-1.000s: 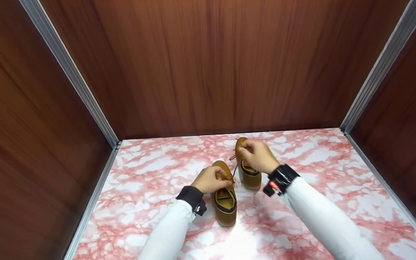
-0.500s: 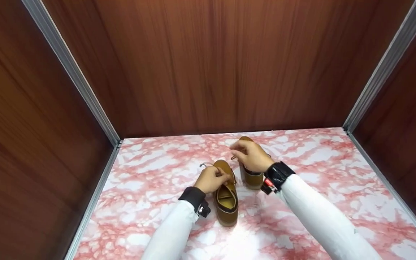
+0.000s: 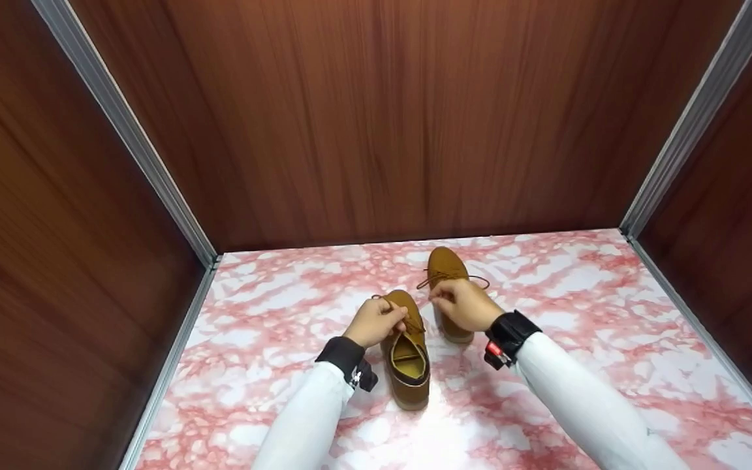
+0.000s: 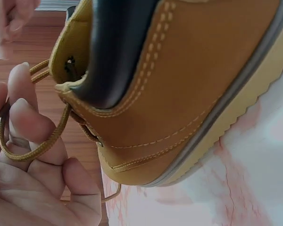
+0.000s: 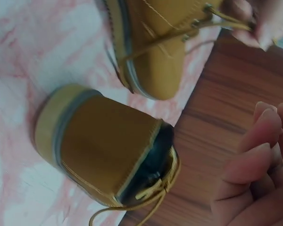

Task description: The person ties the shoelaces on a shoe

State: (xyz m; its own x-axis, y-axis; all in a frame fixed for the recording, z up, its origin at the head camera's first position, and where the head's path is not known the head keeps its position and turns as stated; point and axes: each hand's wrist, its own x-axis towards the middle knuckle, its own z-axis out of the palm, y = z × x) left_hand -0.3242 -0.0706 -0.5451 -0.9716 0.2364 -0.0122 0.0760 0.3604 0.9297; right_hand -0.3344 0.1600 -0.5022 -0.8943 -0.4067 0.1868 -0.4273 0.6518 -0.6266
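Note:
Two tan lace-up shoes stand on the marbled surface, toes pointing away. My left hand (image 3: 376,321) is at the laces of the nearer, left shoe (image 3: 410,395). In the left wrist view, a brown shoelace (image 4: 35,153) loops over its curled fingers, and the fingertips pinch it beside the shoe's collar. My right hand (image 3: 470,305) hovers over the right shoe (image 3: 444,261), hiding its opening. In the right wrist view, the right fingers (image 5: 247,165) are loosely bent, with nothing visible between them. The right shoe's lace (image 5: 165,183) is tied in a bow.
The red-and-white marbled surface (image 3: 271,313) runs back to a dark wood-grain panel (image 3: 376,130). Wood side panels (image 3: 43,261) close in the left and right, with grey metal strips (image 3: 134,137) at the corners.
The right hand has let go of the lace that stretched from the left shoe, swung left, then drawn back nearer, uncovering the right shoe's toe and bow loops. The left hand keeps its pinch at the left shoe.

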